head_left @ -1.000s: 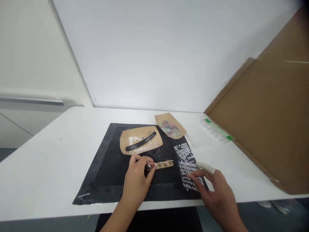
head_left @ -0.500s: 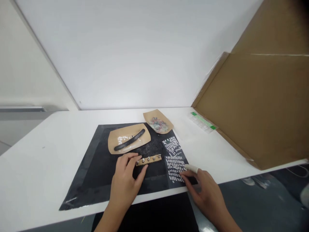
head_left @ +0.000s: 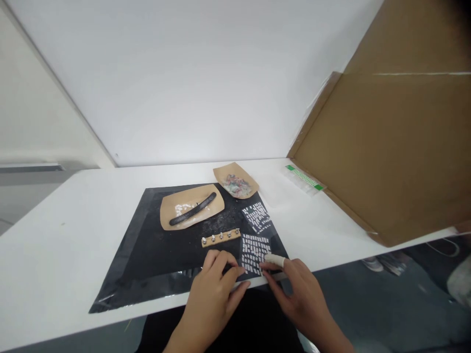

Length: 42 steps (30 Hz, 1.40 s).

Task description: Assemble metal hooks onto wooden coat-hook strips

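Note:
My left hand (head_left: 219, 289) is at the table's front edge, thumb and forefinger slightly apart, by the lower left corner of a clear sheet of small white pieces (head_left: 254, 249). My right hand (head_left: 300, 287) wears a pale finger cot (head_left: 274, 259) and pinches at the sheet's lower right edge; whatever is between those fingertips is too small to make out. Just beyond my left hand a narrow wooden strip (head_left: 217, 239) lies on the black mat (head_left: 162, 255), with a row of several metal studs and white bits on it.
A shallow brown tray (head_left: 167, 211) holds a curved black strip (head_left: 193, 210) and white bits. Behind it, another brown tray (head_left: 224, 172) contains mixed small packets. A second sheet of white pieces (head_left: 256, 216) lies on the mat. A clear case with green labels (head_left: 304, 178) sits beside the cardboard wall (head_left: 397, 147).
My left hand has let go of the wooden strip and moved right, towards the sheet. My right hand stays pinched at the sheet's edge. The view has shifted slightly.

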Tool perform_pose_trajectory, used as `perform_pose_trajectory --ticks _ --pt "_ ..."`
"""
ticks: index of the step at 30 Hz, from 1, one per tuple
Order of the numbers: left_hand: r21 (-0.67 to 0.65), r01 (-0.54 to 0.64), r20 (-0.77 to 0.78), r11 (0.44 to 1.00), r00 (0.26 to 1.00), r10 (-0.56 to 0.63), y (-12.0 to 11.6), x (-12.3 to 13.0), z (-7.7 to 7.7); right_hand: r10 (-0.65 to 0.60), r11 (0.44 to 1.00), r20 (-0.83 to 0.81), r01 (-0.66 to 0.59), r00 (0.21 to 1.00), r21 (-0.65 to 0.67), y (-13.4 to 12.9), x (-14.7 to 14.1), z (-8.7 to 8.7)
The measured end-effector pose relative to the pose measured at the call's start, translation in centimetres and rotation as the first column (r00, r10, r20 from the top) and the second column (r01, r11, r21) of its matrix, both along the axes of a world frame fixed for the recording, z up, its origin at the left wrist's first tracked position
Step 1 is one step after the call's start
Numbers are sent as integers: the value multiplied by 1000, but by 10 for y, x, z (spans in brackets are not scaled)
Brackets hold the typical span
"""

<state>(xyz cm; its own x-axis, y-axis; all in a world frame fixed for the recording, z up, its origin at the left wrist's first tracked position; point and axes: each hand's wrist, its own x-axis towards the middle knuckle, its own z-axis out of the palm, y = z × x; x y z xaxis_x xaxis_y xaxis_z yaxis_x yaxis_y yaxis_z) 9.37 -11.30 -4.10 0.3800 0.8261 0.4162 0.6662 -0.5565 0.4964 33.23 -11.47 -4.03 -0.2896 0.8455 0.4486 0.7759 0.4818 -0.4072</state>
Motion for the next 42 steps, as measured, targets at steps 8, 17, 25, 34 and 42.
perform_pose_trajectory --ticks 8,17,25,34,42 --pt "-39 60 -88 997 994 -64 4 2 1 -30 998 -29 29 999 -48 -3 4 -7" --pt "-74 62 -57 995 996 -66 1 4 3 3 997 -62 -8 998 -82 1 12 -5" --pt "-156 67 -76 986 994 -79 1 6 10 58 986 -78 -70 995 -153 -9 20 -8" --pt "-190 77 -132 979 986 -103 -2 8 11 48 993 -96 -58 994 -107 -14 21 -9" --pt "-192 70 -114 979 989 -93 -4 10 7 53 996 -93 -59 994 -69 -16 18 -11"
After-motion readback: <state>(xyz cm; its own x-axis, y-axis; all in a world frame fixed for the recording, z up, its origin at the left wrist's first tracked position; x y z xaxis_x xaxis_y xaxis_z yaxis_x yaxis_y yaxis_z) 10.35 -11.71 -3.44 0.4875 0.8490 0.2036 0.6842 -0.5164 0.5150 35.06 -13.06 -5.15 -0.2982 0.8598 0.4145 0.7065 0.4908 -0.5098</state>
